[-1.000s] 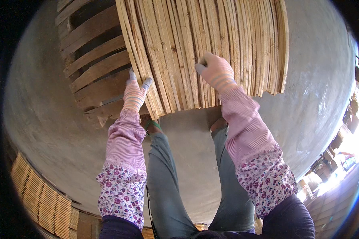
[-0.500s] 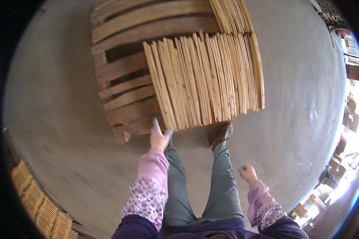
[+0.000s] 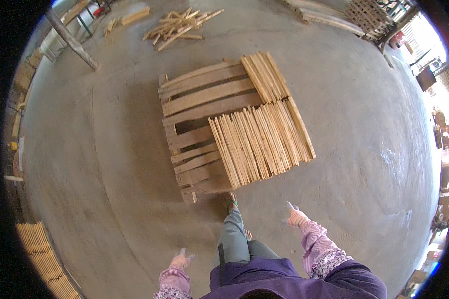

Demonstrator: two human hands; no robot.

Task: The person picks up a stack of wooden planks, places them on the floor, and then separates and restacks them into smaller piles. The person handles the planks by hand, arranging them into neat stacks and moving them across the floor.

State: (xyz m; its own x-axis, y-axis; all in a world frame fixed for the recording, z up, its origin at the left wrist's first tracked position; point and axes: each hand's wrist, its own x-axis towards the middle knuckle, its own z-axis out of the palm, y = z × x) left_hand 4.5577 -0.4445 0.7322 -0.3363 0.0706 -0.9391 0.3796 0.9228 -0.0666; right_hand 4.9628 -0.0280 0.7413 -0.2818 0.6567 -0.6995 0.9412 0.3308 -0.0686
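Note:
A wooden pallet [image 3: 197,175] lies on the floor ahead of me. Side by side on its right part are thin wooden strips [image 3: 257,144], with a second bundle of strips [image 3: 265,77] behind them. My left hand [image 3: 181,259] hangs low beside my leg, fingers apart and holding nothing. Out to the right, in front of the pallet and apart from it, my right hand [image 3: 295,216] is also empty with its fingers spread. Both hands wear gloves with grey fingertips.
A loose heap of wooden sticks [image 3: 183,27] lies on the floor beyond the pallet. A post [image 3: 72,41] leans at the far left. Rows of slats [image 3: 44,256] lie at the near left. Long boards [image 3: 329,20] and a slatted stack [image 3: 368,19] are at the far right.
My left hand has drawn back from the near left corner of the strips. The right hand has risen and opened. The pallet appears farther off, and more of the floor shows.

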